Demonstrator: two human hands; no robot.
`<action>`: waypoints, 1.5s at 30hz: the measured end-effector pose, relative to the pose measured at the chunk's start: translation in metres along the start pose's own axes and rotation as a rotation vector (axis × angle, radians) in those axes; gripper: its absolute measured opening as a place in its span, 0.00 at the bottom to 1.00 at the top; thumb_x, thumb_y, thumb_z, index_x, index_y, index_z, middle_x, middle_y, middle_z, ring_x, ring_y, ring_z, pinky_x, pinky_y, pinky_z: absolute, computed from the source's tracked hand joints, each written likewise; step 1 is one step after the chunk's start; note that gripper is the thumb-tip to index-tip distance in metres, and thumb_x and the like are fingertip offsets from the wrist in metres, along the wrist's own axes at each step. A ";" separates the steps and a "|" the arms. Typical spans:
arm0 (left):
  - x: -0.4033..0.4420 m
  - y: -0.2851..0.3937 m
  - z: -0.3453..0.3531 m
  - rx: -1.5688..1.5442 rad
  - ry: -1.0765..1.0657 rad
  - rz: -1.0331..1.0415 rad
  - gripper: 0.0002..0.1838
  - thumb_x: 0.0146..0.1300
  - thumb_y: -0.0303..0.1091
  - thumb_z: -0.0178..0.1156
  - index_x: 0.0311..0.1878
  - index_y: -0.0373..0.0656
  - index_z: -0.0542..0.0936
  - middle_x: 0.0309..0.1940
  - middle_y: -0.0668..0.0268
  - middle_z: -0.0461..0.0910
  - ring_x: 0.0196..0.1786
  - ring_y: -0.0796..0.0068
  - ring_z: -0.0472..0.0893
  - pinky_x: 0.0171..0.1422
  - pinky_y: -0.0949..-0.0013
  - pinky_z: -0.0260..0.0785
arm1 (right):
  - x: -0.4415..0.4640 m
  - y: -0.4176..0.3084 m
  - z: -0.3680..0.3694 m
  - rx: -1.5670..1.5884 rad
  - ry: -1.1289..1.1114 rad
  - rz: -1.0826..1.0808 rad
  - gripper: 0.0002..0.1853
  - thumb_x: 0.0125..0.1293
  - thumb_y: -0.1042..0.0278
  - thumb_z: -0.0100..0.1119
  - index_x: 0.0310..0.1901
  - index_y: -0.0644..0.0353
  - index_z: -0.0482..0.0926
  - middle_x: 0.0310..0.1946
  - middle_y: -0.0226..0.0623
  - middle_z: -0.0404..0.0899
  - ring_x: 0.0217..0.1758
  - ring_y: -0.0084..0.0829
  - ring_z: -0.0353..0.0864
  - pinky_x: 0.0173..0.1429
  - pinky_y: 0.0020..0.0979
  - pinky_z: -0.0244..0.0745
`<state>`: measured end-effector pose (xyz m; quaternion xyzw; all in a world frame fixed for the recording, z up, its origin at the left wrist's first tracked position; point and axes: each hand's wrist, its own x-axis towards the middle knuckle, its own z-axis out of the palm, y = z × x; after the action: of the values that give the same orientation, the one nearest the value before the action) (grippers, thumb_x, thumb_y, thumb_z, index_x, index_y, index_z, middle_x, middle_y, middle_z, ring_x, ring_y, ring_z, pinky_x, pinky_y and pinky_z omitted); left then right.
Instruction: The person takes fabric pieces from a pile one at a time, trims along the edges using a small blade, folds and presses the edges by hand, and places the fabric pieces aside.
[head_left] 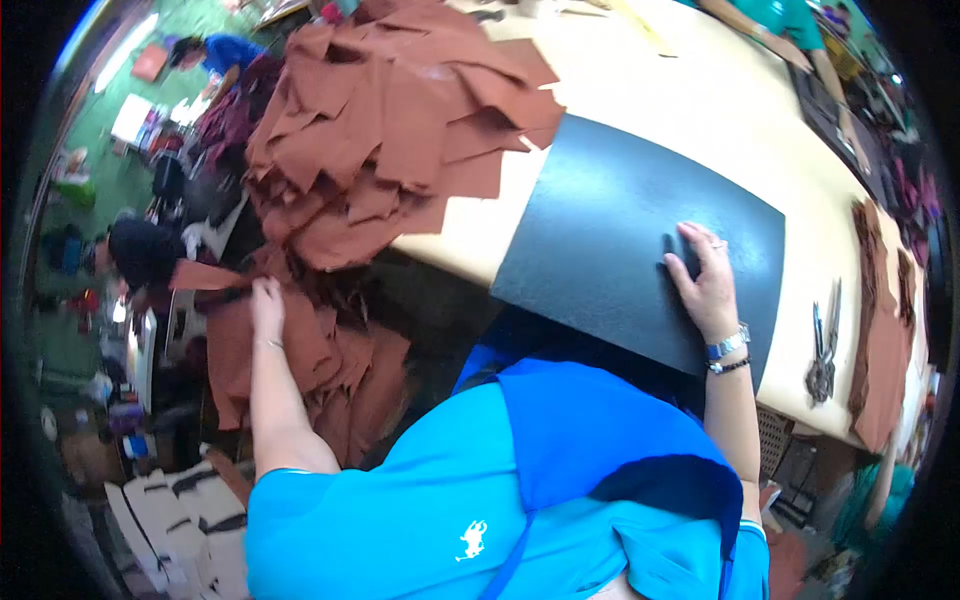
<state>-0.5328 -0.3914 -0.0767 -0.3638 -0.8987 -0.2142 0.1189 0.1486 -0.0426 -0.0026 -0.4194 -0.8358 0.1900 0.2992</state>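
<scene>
On table (680, 110) | 1 board (600, 220) under spread right hand (708, 280) | left hand (267, 308) pinching 1 brown piece (206, 277)

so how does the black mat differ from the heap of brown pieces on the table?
Make-up: the black mat is one four-sided sheet; the brown heap is many loose, overlapping pieces.
Surface: the mat is dark with a sheen; the heap is reddish-brown and looks matte.
Pose: the mat lies flat; the heap is piled in layers with a ragged outline.
Shared: both rest on the cream table.
</scene>
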 end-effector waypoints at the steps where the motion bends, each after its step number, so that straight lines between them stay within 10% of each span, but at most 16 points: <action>1: -0.017 -0.008 0.028 -0.180 -0.201 -0.144 0.24 0.75 0.48 0.51 0.52 0.31 0.74 0.52 0.39 0.79 0.58 0.38 0.77 0.60 0.50 0.69 | 0.000 -0.002 -0.001 -0.007 0.001 0.009 0.23 0.63 0.64 0.68 0.59 0.56 0.77 0.61 0.44 0.77 0.67 0.48 0.73 0.74 0.62 0.55; 5: -0.038 0.033 0.051 -0.200 0.027 -0.399 0.33 0.75 0.49 0.52 0.67 0.27 0.68 0.65 0.40 0.72 0.68 0.46 0.71 0.73 0.56 0.62 | -0.001 -0.002 0.000 -0.075 0.008 -0.002 0.23 0.63 0.62 0.68 0.58 0.55 0.78 0.60 0.43 0.77 0.68 0.48 0.72 0.74 0.62 0.56; 15: 0.079 0.188 -0.017 -0.320 0.552 0.191 0.25 0.75 0.44 0.53 0.66 0.35 0.72 0.69 0.46 0.68 0.73 0.48 0.65 0.77 0.51 0.54 | 0.000 -0.010 -0.003 -0.091 -0.011 0.054 0.20 0.63 0.61 0.69 0.56 0.54 0.80 0.61 0.39 0.77 0.68 0.43 0.72 0.76 0.58 0.57; 19: 0.084 0.314 -0.014 -0.077 0.343 0.536 0.35 0.67 0.59 0.60 0.65 0.41 0.74 0.67 0.50 0.71 0.72 0.51 0.66 0.76 0.49 0.55 | 0.000 -0.009 -0.002 -0.102 0.001 0.053 0.20 0.63 0.61 0.69 0.55 0.54 0.80 0.60 0.39 0.77 0.68 0.42 0.73 0.76 0.58 0.57; 22: 0.060 0.403 0.005 0.145 -0.040 0.342 0.60 0.54 0.73 0.62 0.80 0.45 0.50 0.79 0.46 0.48 0.82 0.47 0.46 0.75 0.27 0.45 | -0.001 -0.009 -0.003 -0.091 0.006 0.050 0.20 0.62 0.60 0.69 0.55 0.54 0.80 0.60 0.38 0.77 0.68 0.42 0.73 0.76 0.58 0.57; 31: 0.078 0.461 0.076 -0.439 0.045 0.267 0.28 0.72 0.39 0.45 0.73 0.38 0.66 0.76 0.47 0.59 0.79 0.52 0.58 0.77 0.34 0.46 | 0.001 -0.008 -0.006 -0.045 -0.004 0.060 0.19 0.63 0.61 0.68 0.55 0.55 0.80 0.59 0.40 0.78 0.66 0.44 0.74 0.76 0.59 0.56; 34: 0.055 0.496 0.105 -0.784 0.007 0.539 0.28 0.71 0.33 0.47 0.72 0.35 0.66 0.73 0.42 0.62 0.76 0.44 0.61 0.79 0.46 0.48 | 0.002 -0.009 -0.010 0.015 0.008 0.082 0.19 0.66 0.62 0.66 0.56 0.57 0.79 0.58 0.41 0.79 0.65 0.43 0.75 0.74 0.51 0.61; 41: -0.115 0.583 0.044 -0.360 -0.638 1.236 0.30 0.65 0.33 0.51 0.73 0.46 0.67 0.73 0.52 0.64 0.78 0.51 0.60 0.75 0.26 0.47 | -0.008 -0.033 -0.037 0.892 0.243 0.096 0.14 0.72 0.65 0.59 0.55 0.61 0.78 0.49 0.37 0.81 0.50 0.24 0.78 0.58 0.27 0.73; 45: -0.153 0.564 0.033 -0.425 -0.859 1.448 0.32 0.64 0.34 0.53 0.73 0.52 0.67 0.73 0.50 0.63 0.80 0.52 0.55 0.77 0.29 0.42 | -0.016 -0.124 -0.095 1.438 -0.756 -0.580 0.32 0.64 0.39 0.65 0.47 0.68 0.80 0.48 0.54 0.80 0.53 0.50 0.79 0.59 0.44 0.73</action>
<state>-0.0289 -0.1054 0.0062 -0.9101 -0.3541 -0.0933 -0.1940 0.1458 -0.1207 0.1341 0.1931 -0.6303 0.7158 0.2304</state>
